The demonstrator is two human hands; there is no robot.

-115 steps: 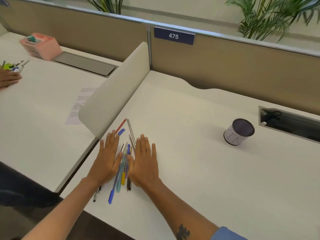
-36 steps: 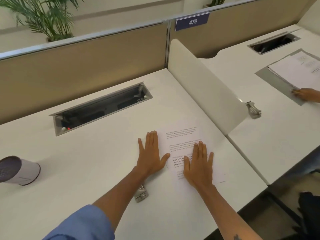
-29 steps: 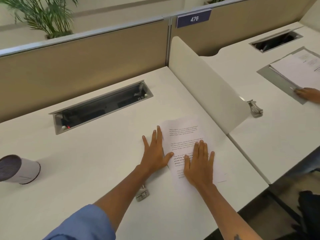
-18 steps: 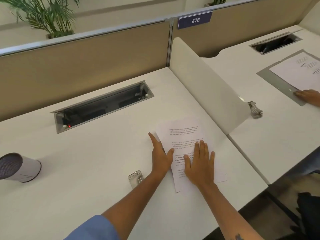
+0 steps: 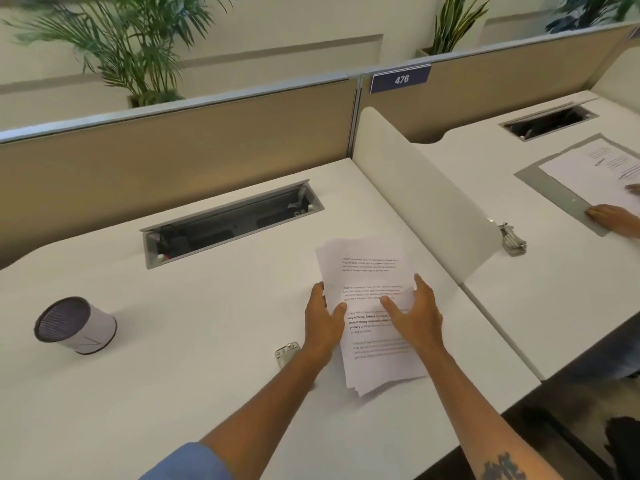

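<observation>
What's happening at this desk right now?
A person is handling a stack of papers on a white desk. The left hand grips the stack's left edge with the thumb on top, and the right hand holds its right side the same way. The near end of the stack looks slightly raised off the desk. A small metal object lies beside the left wrist, and a cup lies on its side further left.

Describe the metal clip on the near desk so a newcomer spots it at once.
Start at the near white desk with the open cable tray. Follow the left hand, which holds the paper stack, back to its wrist: the silver clip lies just left of it. The other clip sits on the next desk, beyond the divider.
</observation>
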